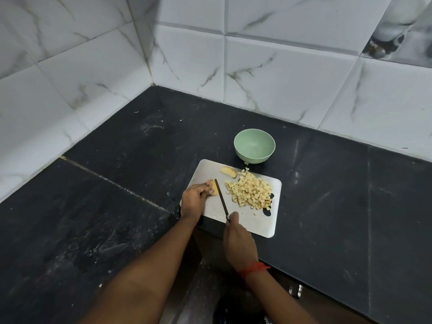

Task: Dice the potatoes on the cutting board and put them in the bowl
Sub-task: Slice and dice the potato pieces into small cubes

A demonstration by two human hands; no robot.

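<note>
A white cutting board [257, 224] lies on the black counter. My left hand [195, 198] holds a pale yellow potato piece [214, 188] down at the board's left side. My right hand [238, 242] grips the handle of a knife [221, 199], whose dark blade lies right beside the potato piece. A heap of diced potato [250, 191] covers the board's right half. A potato slice [228, 172] rests near the board's far edge. The green bowl [254, 146] stands just beyond the board, with nothing in it.
A stray cube [246, 163] lies on the counter [117, 206] between bowl and board. White marble-tiled walls [280, 66] close the corner behind and to the left. The counter's front edge runs below the board, near my arms.
</note>
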